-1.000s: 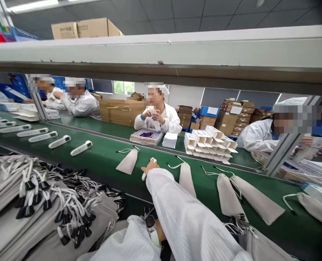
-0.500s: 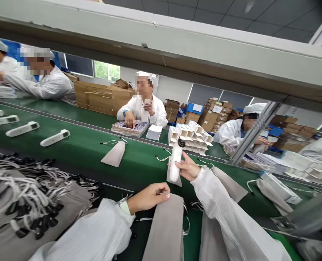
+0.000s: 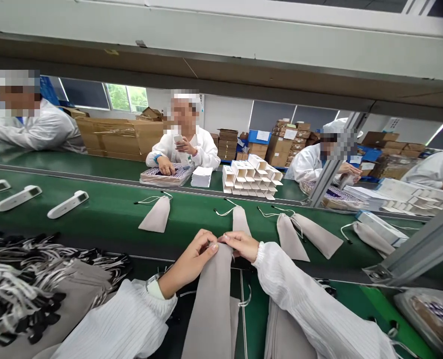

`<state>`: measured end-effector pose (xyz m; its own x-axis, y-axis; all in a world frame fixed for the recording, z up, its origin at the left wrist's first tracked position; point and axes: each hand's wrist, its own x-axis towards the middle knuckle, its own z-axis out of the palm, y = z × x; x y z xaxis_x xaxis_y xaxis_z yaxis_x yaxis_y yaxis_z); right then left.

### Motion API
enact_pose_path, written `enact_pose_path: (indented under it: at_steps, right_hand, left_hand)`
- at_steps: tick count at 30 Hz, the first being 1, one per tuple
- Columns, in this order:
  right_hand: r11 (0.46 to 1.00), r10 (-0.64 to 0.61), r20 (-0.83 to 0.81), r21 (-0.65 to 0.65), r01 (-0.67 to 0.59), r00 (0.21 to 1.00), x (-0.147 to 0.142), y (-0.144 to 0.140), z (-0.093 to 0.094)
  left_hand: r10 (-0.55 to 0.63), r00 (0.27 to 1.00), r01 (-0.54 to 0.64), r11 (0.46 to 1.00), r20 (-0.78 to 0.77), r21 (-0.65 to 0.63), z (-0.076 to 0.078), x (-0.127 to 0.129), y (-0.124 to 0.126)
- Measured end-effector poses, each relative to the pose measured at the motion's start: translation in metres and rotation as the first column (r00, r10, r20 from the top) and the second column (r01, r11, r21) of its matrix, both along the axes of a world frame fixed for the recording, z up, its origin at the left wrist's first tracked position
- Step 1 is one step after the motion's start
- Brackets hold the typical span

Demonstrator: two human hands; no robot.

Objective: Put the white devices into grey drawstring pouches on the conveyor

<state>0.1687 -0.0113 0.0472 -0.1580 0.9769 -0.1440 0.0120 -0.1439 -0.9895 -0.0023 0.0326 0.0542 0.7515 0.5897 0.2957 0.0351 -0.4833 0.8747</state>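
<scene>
At six o'clock of the view, close to the person's body, both hands are meeting at the mouth of a grey drawstring pouch [image 3: 212,299] that is lying lengthwise toward them on the near edge of the desk [image 3: 105,219]. The left hand [image 3: 191,259] is pinching the top hem from the nine o'clock side, its fingers [image 3: 210,248] pressed together on the fabric; the right hand [image 3: 239,244] is gripping the same hem from three o'clock, its fingers likewise clamped on the cloth. Whether anything is sitting inside the pouch cannot be told from here.

Judging by the grip, the step in hand is working the opening of the pouch, either spreading it or drawing it closed. The next move would seem to call for a steady hold on both sides of the hem and a tidy handling of the cord [image 3: 245,301] trailing at five o'clock.

At twelve o'clock, just beyond the hands, another pouch [image 3: 240,222] is lying on the green belt, with more at one and two o'clock. At ten o'clock white handheld devices [image 3: 68,204] are lying in a row, and at eight o'clock a pile of empty pouches [image 3: 38,289] is resting. Across the belt, other people in white coats are working.
</scene>
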Motion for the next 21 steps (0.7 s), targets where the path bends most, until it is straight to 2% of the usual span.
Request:
enact_pose_path:
  at_steps: [2, 3, 4, 6, 7, 9, 10, 12, 14, 16, 18, 19, 20, 21]
  right_hand:
    - [0.994, 0.105, 0.135, -0.055, -0.099, 0.985, -0.002, -0.003, -0.002]
    - [0.991, 0.123, 0.217, -0.070, -0.110, 0.969, -0.004, -0.004, -0.001]
    - [0.995, 0.094, 0.313, -0.045, -0.085, 0.945, -0.006, -0.006, 0.001]
    - [0.985, -0.116, 0.517, 0.167, 0.032, 0.848, -0.010, -0.010, 0.007]
    - [0.943, -0.268, 0.587, 0.321, 0.084, 0.764, -0.011, -0.012, 0.009]
    - [0.795, -0.550, 0.630, 0.596, 0.113, 0.549, -0.010, -0.013, 0.010]
    - [0.722, -0.650, 0.622, 0.685, 0.100, 0.436, -0.008, -0.013, 0.009]
    - [0.625, -0.760, 0.595, 0.779, 0.047, 0.262, 0.002, -0.011, 0.001]
    - [0.575, -0.807, 0.567, 0.818, -0.002, 0.165, 0.017, -0.007, -0.009]
    - [0.562, -0.821, 0.555, 0.827, 0.016, 0.136, 0.034, -0.003, -0.014]
    - [0.545, -0.835, 0.525, 0.829, 0.125, 0.163, 0.047, 0.000, -0.010]
    - [0.539, -0.840, 0.502, 0.815, 0.211, 0.208, 0.050, 0.000, -0.005]
    - [0.558, -0.827, 0.482, 0.772, 0.306, 0.290, 0.050, -0.001, 0.002]
    - [0.620, -0.777, 0.468, 0.685, 0.382, 0.421, 0.047, -0.003, 0.010]
  left_hand:
    - [0.008, 1.000, -0.008, 1.000, -0.009, 0.012, 0.002, 0.000, 0.000]
    - [0.014, 1.000, -0.014, 1.000, -0.016, 0.022, 0.004, 0.000, 0.000]
    - [0.024, 0.999, -0.023, 0.999, -0.031, 0.037, 0.006, 0.000, -0.001]
    - [0.057, 0.995, -0.051, 0.996, -0.082, 0.069, 0.012, -0.001, -0.003]
    - [0.077, 0.990, -0.067, 0.994, -0.118, 0.089, 0.016, -0.003, -0.005]
    - [0.122, 0.972, -0.098, 0.987, -0.199, 0.131, 0.025, -0.008, -0.008]
    - [0.148, 0.959, -0.116, 0.982, -0.239, 0.146, 0.030, -0.012, -0.011]
    - [0.186, 0.925, -0.139, 0.977, -0.332, 0.159, 0.040, -0.019, -0.016]
    - [0.122, 0.890, -0.071, 0.989, -0.439, 0.132, 0.050, -0.025, -0.024]
    - [-0.007, 0.868, 0.044, 0.997, -0.496, 0.063, 0.060, -0.029, -0.034]
    - [-0.116, 0.880, 0.111, 0.993, -0.461, -0.039, 0.069, -0.031, -0.044]
    - [-0.145, 0.900, 0.106, 0.988, -0.411, -0.115, 0.073, -0.032, -0.048]
    - [-0.162, 0.925, 0.093, 0.974, -0.345, -0.208, 0.075, -0.032, -0.051]
    - [-0.169, 0.949, 0.084, 0.949, -0.265, -0.304, 0.076, -0.032, -0.052]
